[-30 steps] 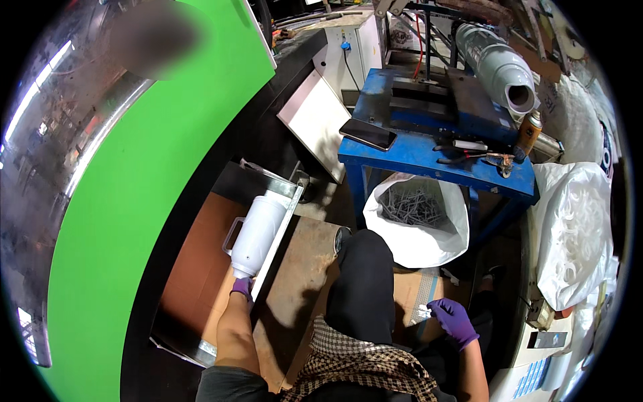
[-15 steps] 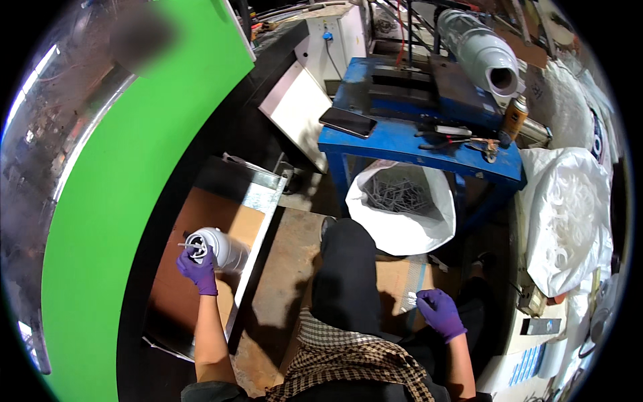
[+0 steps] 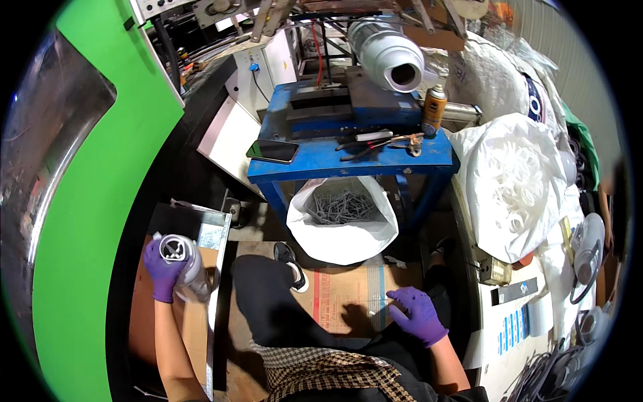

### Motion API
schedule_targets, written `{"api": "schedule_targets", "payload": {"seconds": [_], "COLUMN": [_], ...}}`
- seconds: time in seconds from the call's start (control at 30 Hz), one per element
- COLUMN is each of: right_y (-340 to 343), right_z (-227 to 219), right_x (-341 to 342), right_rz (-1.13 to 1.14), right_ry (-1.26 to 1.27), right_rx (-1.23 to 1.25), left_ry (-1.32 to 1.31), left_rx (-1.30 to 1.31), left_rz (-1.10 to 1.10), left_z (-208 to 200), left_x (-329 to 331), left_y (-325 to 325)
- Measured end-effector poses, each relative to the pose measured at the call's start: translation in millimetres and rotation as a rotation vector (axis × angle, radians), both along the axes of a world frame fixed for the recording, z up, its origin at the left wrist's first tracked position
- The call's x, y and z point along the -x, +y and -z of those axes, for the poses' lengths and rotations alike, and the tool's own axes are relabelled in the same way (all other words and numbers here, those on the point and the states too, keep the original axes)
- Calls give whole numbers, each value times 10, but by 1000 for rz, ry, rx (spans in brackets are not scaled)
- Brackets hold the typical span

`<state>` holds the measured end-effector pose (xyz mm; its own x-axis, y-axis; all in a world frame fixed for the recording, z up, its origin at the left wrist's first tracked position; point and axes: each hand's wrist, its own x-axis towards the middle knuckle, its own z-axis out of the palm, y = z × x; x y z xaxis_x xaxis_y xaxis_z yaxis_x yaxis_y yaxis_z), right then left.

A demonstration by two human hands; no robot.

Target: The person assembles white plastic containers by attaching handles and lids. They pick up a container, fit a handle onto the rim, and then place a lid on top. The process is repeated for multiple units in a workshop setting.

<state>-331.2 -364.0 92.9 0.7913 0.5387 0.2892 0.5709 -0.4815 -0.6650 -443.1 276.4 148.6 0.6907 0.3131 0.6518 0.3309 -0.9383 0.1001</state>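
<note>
Left grip point(image 3: 163, 271) clasps the grey jug point(image 3: 194, 275), pale parts point(image 3: 174, 251) already showing inside; work on it looks unfinished. Right grip point(image 3: 420, 319), well apart, is loosely spread.

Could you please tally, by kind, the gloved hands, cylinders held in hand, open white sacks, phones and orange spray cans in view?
Gloved hands: 2, left hand and right hand
Held pale cylinder: 1
Open white sacks: 2, grey-strip sack and white-ring sack
Phone: 1
Orange spray can: 1
Total: 7
</note>
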Motion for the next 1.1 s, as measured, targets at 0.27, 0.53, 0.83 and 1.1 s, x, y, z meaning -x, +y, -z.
{"api": "schedule_targets", "payload": {"seconds": [0.27, 0.53, 0.83, 1.1], "right_y": [334, 638, 637, 260], "right_z": [-590, -448, -154, -585], "right_x": [324, 220, 59, 329], "right_rz": [-24, 170, 99, 124], "right_ry": [-518, -302, -186, -246], "right_rx": [-182, 277, 203, -71], "left_ry": [59, -5, -9, -330], "left_rx": [0, 313, 161, 256], "left_rz": [902, 1060, 1032, 959], "left_z": [-932, 351, 507, 23], "left_x": [-818, -1149, -1277, -1641], "left_y": [-2971, -3937, -3932, -3766]}}
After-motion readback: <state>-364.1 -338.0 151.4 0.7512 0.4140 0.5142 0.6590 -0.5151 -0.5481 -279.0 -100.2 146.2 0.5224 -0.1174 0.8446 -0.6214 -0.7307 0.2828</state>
